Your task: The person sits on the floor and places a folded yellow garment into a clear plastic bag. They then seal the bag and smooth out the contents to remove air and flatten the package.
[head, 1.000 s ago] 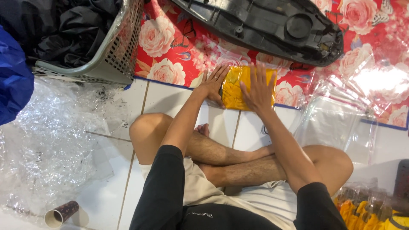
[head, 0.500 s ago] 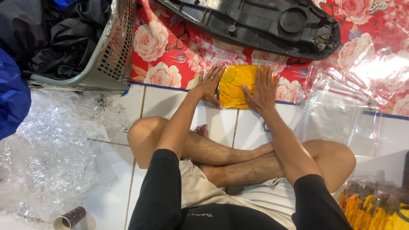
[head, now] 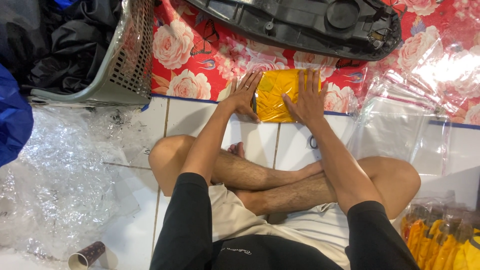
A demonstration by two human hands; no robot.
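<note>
A: Head view. What's under the hands?

B: Yellow packet in clear wrap, lying flat on the edge of the red floral mat, where it meets the white tile floor.

A: Left hand?

B: Left hand flat, fingers spread, resting on the packet's left edge. Ring on one finger.

A: Right?

B: Right hand flat, palm down, pressing on the packet's right half. Hands lie apart, packet between them; neither is closed around anything.

A: Surroundings?

B: Black moulded plastic part just beyond the packet. Grey basket of dark cloth far left. Crumpled bubble wrap left of the crossed legs, cardboard tube beside it. Clear bags to the right; more yellow packets lower right.
</note>
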